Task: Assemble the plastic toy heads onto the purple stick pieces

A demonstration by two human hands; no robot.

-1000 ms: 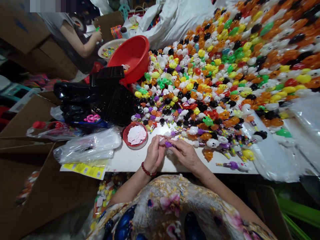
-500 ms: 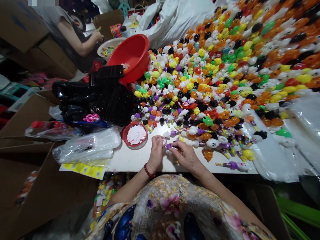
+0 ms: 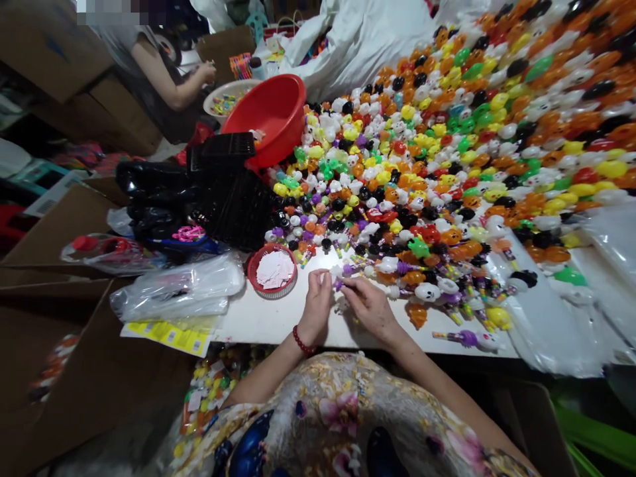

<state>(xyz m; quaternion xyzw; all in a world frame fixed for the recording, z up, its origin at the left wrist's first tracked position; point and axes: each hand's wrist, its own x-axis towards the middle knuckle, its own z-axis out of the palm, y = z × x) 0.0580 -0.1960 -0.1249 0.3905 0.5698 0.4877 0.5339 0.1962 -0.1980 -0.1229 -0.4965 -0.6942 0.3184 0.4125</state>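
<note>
My left hand [image 3: 318, 306], a red bead bracelet at its wrist, is closed in a pinch; what lies between its fingertips is too small to make out. Close beside it, my right hand [image 3: 370, 310] pinches a small purple toy part [image 3: 338, 284]. Both hands are just above the white tabletop [image 3: 293, 324], fingertips nearly meeting. Right of them lies a toy stick [image 3: 470, 339] with a purple collar, a white head and a colourful tube. An orange toy piece [image 3: 416, 315] is nearer to my right hand. Left of my hands stands a red basket [image 3: 252, 278] holding paper slips [image 3: 274, 269].
A large heap of colourful plastic toy heads [image 3: 397, 172] covers the table's back and right. Behind the basket are black trays [image 3: 233, 205] and a red basin [image 3: 278, 119]. Plastic bags [image 3: 183, 288] lie left, more bags [image 3: 561, 318] right. Another person's arm [image 3: 169, 83] shows at upper left.
The view has shifted slightly, so the scene sits a little further right. My hands stay together at the purple part, with small finger movements; the left fingers are now more upright.
</note>
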